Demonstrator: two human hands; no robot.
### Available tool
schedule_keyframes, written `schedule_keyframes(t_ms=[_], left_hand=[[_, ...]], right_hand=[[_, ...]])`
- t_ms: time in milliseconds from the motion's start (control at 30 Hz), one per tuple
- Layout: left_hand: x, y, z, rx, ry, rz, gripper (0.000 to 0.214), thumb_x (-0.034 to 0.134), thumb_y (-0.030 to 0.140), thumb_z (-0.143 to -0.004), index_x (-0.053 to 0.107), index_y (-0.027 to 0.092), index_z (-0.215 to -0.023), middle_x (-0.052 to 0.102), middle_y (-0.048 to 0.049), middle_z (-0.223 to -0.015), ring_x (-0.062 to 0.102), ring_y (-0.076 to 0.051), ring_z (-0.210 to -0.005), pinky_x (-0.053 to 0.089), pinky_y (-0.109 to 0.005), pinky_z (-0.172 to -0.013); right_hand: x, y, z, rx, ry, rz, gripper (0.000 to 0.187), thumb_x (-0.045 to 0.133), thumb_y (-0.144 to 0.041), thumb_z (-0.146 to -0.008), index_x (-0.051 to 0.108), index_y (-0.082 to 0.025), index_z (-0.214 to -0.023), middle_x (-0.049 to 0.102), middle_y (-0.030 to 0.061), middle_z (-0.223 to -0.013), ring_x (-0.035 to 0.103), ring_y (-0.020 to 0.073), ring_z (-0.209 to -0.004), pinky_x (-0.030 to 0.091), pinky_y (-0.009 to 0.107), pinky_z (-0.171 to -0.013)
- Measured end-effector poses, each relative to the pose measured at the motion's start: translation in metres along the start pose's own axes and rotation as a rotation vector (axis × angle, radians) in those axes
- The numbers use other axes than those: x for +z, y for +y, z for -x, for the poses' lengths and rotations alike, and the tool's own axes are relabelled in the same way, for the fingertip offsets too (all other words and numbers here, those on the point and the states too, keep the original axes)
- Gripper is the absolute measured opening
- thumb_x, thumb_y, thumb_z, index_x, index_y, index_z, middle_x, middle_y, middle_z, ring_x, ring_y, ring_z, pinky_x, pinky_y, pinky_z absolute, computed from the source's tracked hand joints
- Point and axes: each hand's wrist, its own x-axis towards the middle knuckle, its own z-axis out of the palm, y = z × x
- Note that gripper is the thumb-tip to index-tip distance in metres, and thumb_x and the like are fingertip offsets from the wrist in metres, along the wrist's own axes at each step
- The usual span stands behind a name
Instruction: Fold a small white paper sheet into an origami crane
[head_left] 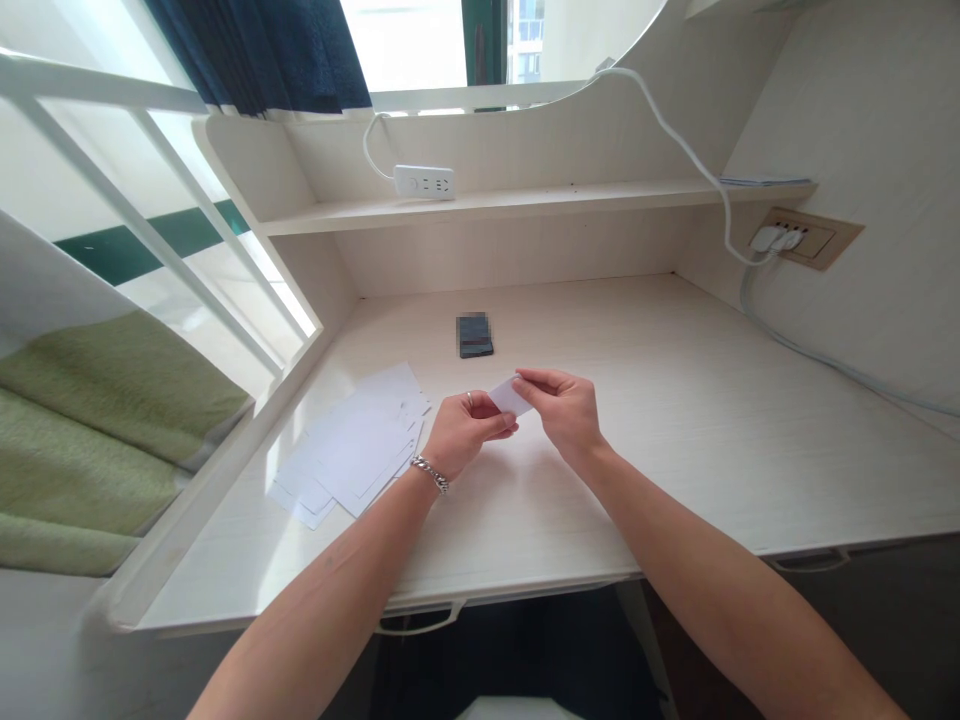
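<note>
Between my two hands is a small white piece of paper (pixel 511 397), held above the desk. My left hand (pixel 466 428), with a ring and a chain bracelet at the wrist, pinches its lower left part. At the upper right corner, the thumb and fingers of my right hand (pixel 561 404) close on the same paper. Left of my left hand lies a loose pile of white paper sheets (pixel 367 435), overlapping at angles. Beyond my hands a small dark flat object (pixel 474 335) rests on the desk; its surface is blurred out.
The pale desk (pixel 712 420) has a raised shelf (pixel 525 203) at the back, carrying a white power strip (pixel 424 182). A white cable (pixel 694 155) runs down to a wall socket (pixel 806 238) on the right. White rails (pixel 172 250) stand at the left.
</note>
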Motion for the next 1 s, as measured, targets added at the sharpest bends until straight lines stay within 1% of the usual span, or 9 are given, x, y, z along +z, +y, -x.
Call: schedule_keyframes(t_ms=[100,233,367,500,633,733,833,933,1000], left_hand=[[-0.0004,0.0000,-0.0005,0.032,-0.006,-0.004,0.034,0.087,0.020,-0.053,0.068,0.010,-0.080,0.073,-0.0076,-0.076,0.069,-0.017,-0.069,0.059,-0.033,-0.071],[0.0007,0.0021,0.0010,0.068,-0.023,-0.044,0.037,0.087,0.018,-0.052,0.066,0.010,-0.081,0.072,-0.0066,-0.069,0.069,-0.017,-0.064,0.058,-0.032,-0.066],[0.0016,0.0020,0.0015,0.066,0.017,-0.038,0.039,0.088,0.019,-0.051,0.063,0.011,-0.079,0.071,-0.0067,-0.068,0.070,-0.019,-0.065,0.058,-0.033,-0.066],[-0.0007,0.0000,-0.0005,0.007,0.033,0.004,0.034,0.086,0.029,-0.059,0.061,0.011,-0.075,0.071,-0.0087,-0.073,0.071,-0.021,-0.069,0.059,-0.036,-0.070],[-0.0038,0.0006,-0.0008,0.011,0.008,0.023,0.036,0.085,0.033,-0.061,0.056,0.012,-0.068,0.069,-0.0059,-0.069,0.072,-0.022,-0.071,0.058,-0.034,-0.068],[-0.0050,0.0016,0.0000,0.000,-0.033,0.022,0.037,0.079,0.041,-0.068,0.054,0.014,-0.070,0.068,-0.0048,-0.070,0.072,-0.024,-0.073,0.058,-0.034,-0.064],[-0.0054,0.0015,-0.0004,-0.007,-0.056,0.047,0.037,0.072,0.049,-0.073,0.054,0.016,-0.074,0.068,-0.0041,-0.073,0.071,-0.021,-0.069,0.058,-0.035,-0.063],[-0.0056,0.0011,-0.0015,-0.005,-0.044,0.090,0.038,0.070,0.051,-0.075,0.055,0.016,-0.074,0.066,-0.0027,-0.073,0.070,-0.020,-0.066,0.059,-0.037,-0.063],[-0.0055,0.0012,-0.0018,0.003,-0.035,0.076,0.036,0.072,0.049,-0.074,0.059,0.015,-0.076,0.066,-0.0036,-0.073,0.069,-0.018,-0.067,0.059,-0.036,-0.065]], right_hand=[[-0.0006,0.0003,-0.0011,0.005,0.004,0.000,0.028,0.080,-0.034,-0.064,0.076,-0.017,-0.086,0.076,0.0076,-0.084,0.070,0.0240,-0.082,0.054,0.038,-0.078],[-0.0016,0.0002,-0.0014,0.044,0.002,-0.031,0.029,0.081,-0.035,-0.062,0.076,-0.016,-0.084,0.076,0.0079,-0.082,0.069,0.0234,-0.079,0.054,0.037,-0.075],[-0.0012,-0.0006,-0.0008,0.028,-0.014,-0.027,0.030,0.080,-0.036,-0.063,0.075,-0.017,-0.085,0.076,0.0078,-0.082,0.069,0.0229,-0.079,0.054,0.037,-0.074],[-0.0002,-0.0014,-0.0004,-0.008,-0.007,0.012,0.030,0.080,-0.037,-0.063,0.075,-0.017,-0.086,0.076,0.0077,-0.084,0.070,0.0234,-0.081,0.055,0.037,-0.076],[-0.0004,-0.0013,-0.0007,0.009,-0.008,0.013,0.030,0.080,-0.036,-0.063,0.075,-0.017,-0.085,0.076,0.0077,-0.082,0.070,0.0233,-0.079,0.054,0.037,-0.075],[-0.0011,-0.0018,-0.0007,0.008,-0.012,-0.004,0.030,0.081,-0.036,-0.063,0.075,-0.016,-0.085,0.075,0.0078,-0.082,0.069,0.0228,-0.078,0.054,0.037,-0.074],[-0.0013,-0.0031,-0.0005,0.019,-0.009,-0.019,0.032,0.081,-0.038,-0.062,0.074,-0.016,-0.085,0.075,0.0079,-0.081,0.069,0.0225,-0.077,0.055,0.037,-0.073],[-0.0014,-0.0038,-0.0004,0.027,-0.017,-0.026,0.034,0.081,-0.038,-0.061,0.075,-0.016,-0.085,0.075,0.0082,-0.082,0.069,0.0229,-0.078,0.054,0.038,-0.075],[-0.0016,-0.0035,-0.0006,0.027,-0.028,-0.018,0.033,0.081,-0.038,-0.062,0.075,-0.016,-0.085,0.075,0.0082,-0.082,0.069,0.0231,-0.078,0.054,0.038,-0.075]])
